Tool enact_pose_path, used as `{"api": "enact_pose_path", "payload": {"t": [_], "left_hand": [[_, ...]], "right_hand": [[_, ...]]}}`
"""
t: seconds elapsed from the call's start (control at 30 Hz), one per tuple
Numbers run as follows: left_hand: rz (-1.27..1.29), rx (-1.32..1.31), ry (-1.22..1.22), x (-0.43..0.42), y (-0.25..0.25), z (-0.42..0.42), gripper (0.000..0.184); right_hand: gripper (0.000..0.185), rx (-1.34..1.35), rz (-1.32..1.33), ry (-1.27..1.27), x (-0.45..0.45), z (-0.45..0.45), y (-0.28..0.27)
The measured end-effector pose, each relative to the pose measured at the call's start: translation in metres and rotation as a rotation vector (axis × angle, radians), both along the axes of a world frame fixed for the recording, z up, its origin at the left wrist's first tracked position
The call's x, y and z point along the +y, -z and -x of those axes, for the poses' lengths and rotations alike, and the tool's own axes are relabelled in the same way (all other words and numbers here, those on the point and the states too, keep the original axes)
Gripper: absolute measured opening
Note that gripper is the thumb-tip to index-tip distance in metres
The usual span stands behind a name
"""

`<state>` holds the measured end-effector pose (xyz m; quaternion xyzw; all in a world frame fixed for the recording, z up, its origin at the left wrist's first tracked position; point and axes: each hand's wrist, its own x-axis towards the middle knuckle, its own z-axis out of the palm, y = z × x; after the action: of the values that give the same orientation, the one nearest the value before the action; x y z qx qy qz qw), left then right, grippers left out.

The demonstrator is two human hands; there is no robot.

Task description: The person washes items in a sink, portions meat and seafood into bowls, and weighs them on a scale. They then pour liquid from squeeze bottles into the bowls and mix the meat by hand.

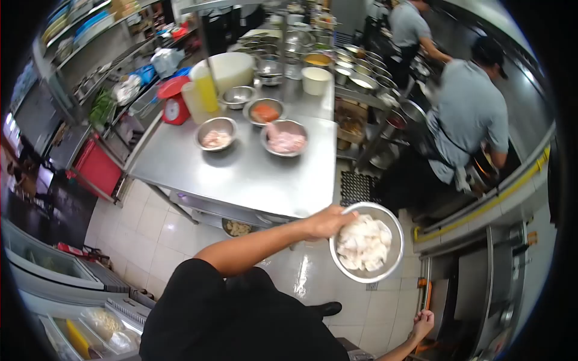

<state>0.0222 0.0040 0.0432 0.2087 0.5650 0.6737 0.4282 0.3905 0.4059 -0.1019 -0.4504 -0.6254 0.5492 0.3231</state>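
Holding a metal bowl by its upper-left rim, the left grip of a person in a black shirt is clamped on that edge, probably because the rim gives a firm hold and keeps most of the fingers out of the food. White, soft-looking pieces lie heaped inside; the bowl appears roughly level, which would keep them from sliding out. It hangs over the tiled floor, just beyond the near right corner of a steel tabletop, with the arm stretched across the front of the body, likely to carry it clear of the table edge. At the lower right, the right grip is curled beside the upright bar of a metal cabinet; I cannot tell whether it is closed around anything. On the tabletop, three more metal bowls sit close together, perhaps to keep the portions within easy reach: two of pale pink food and, just behind, one of orange food. A red scale and a yellow bottle stand along the far left side, seemingly to leave the front free. At right, two people in grey shirts face the cooking line.
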Motion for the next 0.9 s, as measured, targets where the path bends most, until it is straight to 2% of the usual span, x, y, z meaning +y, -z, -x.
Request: {"api": "enact_pose_path", "payload": {"t": [0.03,0.07,0.1,0.13,0.23,0.3,0.37,0.43,0.5,0.53,0.57,0.63,0.7,0.77,0.83,0.87,0.9], "left_hand": [[-0.085,-0.005,-0.104,-0.037,0.014,0.022,0.042],[-0.049,-0.004,-0.166,-0.079,0.008,0.040,0.041],[-0.014,-0.007,-0.222,-0.121,0.000,0.057,0.040],[-0.004,0.070,-0.305,-0.161,-0.005,0.074,0.038],[0.143,0.382,-0.502,-0.277,-0.020,0.131,0.037],[0.176,0.285,-0.701,-0.339,-0.070,0.139,0.039],[0.180,0.391,-0.930,-0.405,-0.058,0.188,0.041],[0.279,0.478,-0.970,-0.468,-0.079,0.219,0.038],[0.243,0.519,-1.067,-0.517,-0.089,0.254,0.035],[0.272,0.445,-1.174,-0.529,-0.097,0.268,0.034],[0.301,0.373,-1.276,-0.539,-0.106,0.283,0.034],[0.276,0.390,-1.285,-0.573,-0.087,0.330,0.034],[0.259,0.335,-1.385,-0.598,-0.068,0.370,0.034],[0.284,0.328,-1.393,-0.614,-0.051,0.400,0.033],[0.458,0.318,-1.429,-0.626,-0.019,0.439,0.032],[0.542,0.374,-1.436,-0.641,0.013,0.474,0.032],[0.524,0.360,-1.446,-0.641,0.010,0.471,0.032]], "right_hand": [[0.004,0.039,0.044,0.045,-0.028,0.028,0.000],[0.004,0.039,0.040,0.004,-0.055,0.054,0.004],[0.005,0.045,0.058,0.069,-0.077,0.069,0.011],[0.007,0.048,0.075,0.140,-0.095,0.083,0.017],[0.005,-0.010,0.153,0.078,-0.140,0.121,0.031],[0.005,-0.073,0.096,0.078,-0.168,0.148,0.025],[0.006,0.076,-0.044,0.069,-0.185,0.170,0.028],[0.009,0.095,-0.034,0.096,-0.232,0.206,-0.010],[0.013,0.172,-0.143,0.119,-0.264,0.240,-0.041],[0.013,0.179,-0.149,0.113,-0.280,0.258,-0.061],[0.013,0.312,-0.116,-0.010,-0.297,0.274,-0.081],[0.008,0.486,-0.064,-0.193,-0.337,0.314,-0.123],[0.005,0.448,-0.089,-0.279,-0.394,0.366,-0.163],[0.007,0.384,-0.192,-0.508,-0.439,0.414,-0.192],[0.009,0.447,-0.185,-0.791,-0.499,0.461,-0.220],[0.008,0.440,-0.217,-0.890,-0.531,0.483,-0.234],[0.007,0.434,-0.246,-0.991,-0.564,0.504,-0.247]]}}
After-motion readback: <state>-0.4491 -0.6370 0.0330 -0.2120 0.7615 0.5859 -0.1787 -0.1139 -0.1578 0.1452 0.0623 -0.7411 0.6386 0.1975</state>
